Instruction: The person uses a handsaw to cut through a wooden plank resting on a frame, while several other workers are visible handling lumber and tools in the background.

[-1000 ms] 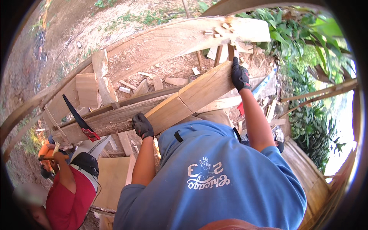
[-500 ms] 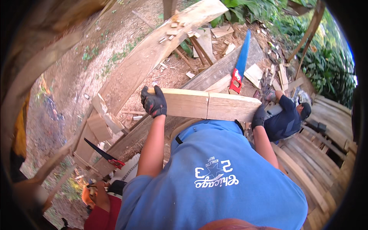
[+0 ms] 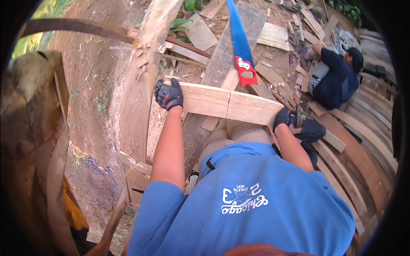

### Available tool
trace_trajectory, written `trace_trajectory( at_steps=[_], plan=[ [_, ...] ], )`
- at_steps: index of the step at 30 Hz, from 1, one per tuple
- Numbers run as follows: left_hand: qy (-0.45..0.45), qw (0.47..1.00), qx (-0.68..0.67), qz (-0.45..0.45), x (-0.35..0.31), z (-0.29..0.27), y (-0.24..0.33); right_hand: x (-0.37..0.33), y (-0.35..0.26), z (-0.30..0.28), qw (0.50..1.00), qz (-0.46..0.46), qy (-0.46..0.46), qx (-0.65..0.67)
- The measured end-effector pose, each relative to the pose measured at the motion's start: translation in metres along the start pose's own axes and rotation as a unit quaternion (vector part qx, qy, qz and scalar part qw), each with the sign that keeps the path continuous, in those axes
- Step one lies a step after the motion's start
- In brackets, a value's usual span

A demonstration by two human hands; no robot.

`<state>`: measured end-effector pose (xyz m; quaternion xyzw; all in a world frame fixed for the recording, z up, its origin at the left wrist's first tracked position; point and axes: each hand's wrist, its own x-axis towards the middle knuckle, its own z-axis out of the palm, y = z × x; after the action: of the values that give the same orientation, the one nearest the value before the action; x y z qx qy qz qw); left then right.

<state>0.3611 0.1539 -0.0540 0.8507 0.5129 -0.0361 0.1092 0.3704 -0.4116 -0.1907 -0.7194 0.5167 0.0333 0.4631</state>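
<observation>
A pale wooden board (image 3: 206, 100) stretches across in front of my body, its broad face toward me and a thin lighter edge along the far side. A dark line crosses it near the middle. In a black work glove, my left hand (image 3: 169, 94) is closed round the left end. My right hand (image 3: 281, 118), also gloved, grips the right end; its fingers are partly hidden. Just beyond the board lies a handsaw (image 3: 240, 40) with a blue blade and red handle, on a weathered plank (image 3: 216, 68), apart from both hands.
At right a person in dark clothes (image 3: 335, 77) sits low among scraps and stacked planks (image 3: 363, 170). A long slab (image 3: 139, 96) bearing small offcuts runs along the left. Wood pieces (image 3: 273, 36) and shavings litter the ground beyond. A brown sheet-like covering (image 3: 36, 111) stands far left.
The view has turned, bringing the seated person closer and losing a second saw and a person in red at lower left. Both hands still hold the board, which slopes down more toward the right.
</observation>
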Motion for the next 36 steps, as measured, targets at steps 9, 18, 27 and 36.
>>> trace_trajectory(
  at_steps=[9,18,27,36],
  plan=[
    [-0.085,0.995,-0.018,-0.039,0.021,0.015,-0.005,-0.106,-0.089,0.02,0.936,0.069,0.05,-0.343],
    [-0.074,0.997,-0.008,-0.036,0.01,0.013,-0.013,-0.089,-0.068,0.024,0.93,0.058,0.039,-0.362],
    [-0.114,0.993,0.007,0.006,0.03,-0.063,0.001,-0.051,-0.122,0.041,0.977,-0.013,-0.036,-0.208],
    [-0.018,0.997,-0.03,0.063,0.021,-0.095,0.05,-0.01,-0.027,-0.019,0.967,-0.031,0.031,-0.249]
  ],
)
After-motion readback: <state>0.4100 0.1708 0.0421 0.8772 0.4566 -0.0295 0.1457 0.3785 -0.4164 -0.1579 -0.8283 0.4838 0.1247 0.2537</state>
